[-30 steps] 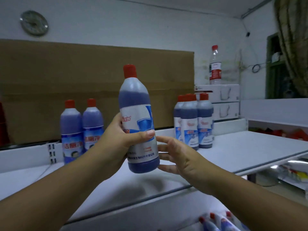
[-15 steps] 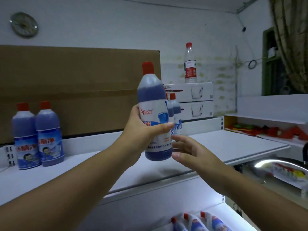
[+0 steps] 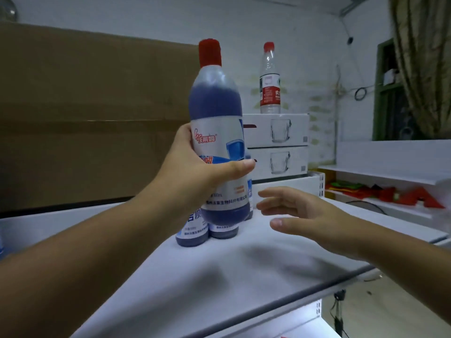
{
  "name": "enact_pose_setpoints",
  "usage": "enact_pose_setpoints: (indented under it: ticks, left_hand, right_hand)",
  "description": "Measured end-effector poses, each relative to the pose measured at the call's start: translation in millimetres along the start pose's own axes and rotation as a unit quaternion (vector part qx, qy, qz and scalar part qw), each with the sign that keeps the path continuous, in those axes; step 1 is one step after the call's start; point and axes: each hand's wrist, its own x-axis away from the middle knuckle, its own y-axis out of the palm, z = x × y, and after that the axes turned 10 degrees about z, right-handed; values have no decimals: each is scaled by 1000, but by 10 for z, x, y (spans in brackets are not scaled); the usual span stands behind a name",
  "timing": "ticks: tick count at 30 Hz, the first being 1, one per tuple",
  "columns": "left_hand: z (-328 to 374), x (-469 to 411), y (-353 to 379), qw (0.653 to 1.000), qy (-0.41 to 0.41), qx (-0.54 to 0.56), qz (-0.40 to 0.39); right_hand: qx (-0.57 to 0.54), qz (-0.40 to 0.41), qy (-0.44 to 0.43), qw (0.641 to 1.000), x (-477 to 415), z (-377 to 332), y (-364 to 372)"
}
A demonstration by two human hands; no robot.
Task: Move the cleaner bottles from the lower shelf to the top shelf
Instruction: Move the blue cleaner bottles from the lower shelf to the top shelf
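Cleaner bottle (image 3: 218, 132) — 1 pc, held upright in mid-air above top shelf (image 3: 219, 276), centre of view, clear of the shelf surface.

Listing, left to right:

- Cardboard sheet (image 3: 85, 113), far left, standing against back wall.
- Left hand (image 3: 195, 174): grips bottle round mid-body over the label; thumb (image 3: 234, 168) wraps across the front, fingers curled round the far side, mostly hidden.
- Held bottle: red screw cap, translucent plastic, dark blue liquid approx. to the shoulder, so judged fairly heavy and bottom-weighted. Body looks stiff but prob. squeezable; glossy label may be slick. Best hold, in my judgement: straight waist at label, as now; not by cap or tapered neck. Set down flat on base; tall and narrow, so could tip if nudged.
- Shelved bottles (image 3: 207, 231), 2+ pcs, on top shelf directly behind and below the held one, touching each other; exact count hidden.
- Right hand (image 3: 310, 215): holds nothing, fingers loosely spread and nearly straight, hovering over shelf just right of the bottle base, not touching it.
- White boxes (image 3: 278, 145), 2 stacked, far centre-right; clear water bottle (image 3: 269, 79) on top.
- Side shelf (image 3: 380, 175), far right, w/ red items; detail unclear.
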Motion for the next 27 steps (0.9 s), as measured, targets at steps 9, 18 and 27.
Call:
enact_pose_setpoints:
  ticks: [9,18,27]
  left_hand:
    - [-109,13,605,995,-38,-52,74]
    - [-339,28,1374,977,-56,-131,159]
    - [-727,-65,1644,954,-77,-202,206]
  right_hand:
    - [254,-89,-72,960,-464,638,-542]
    - [347,-152,-94,921,-973,1402,-838]
    - [288,-205,-91,931,-1032,1538,-772]
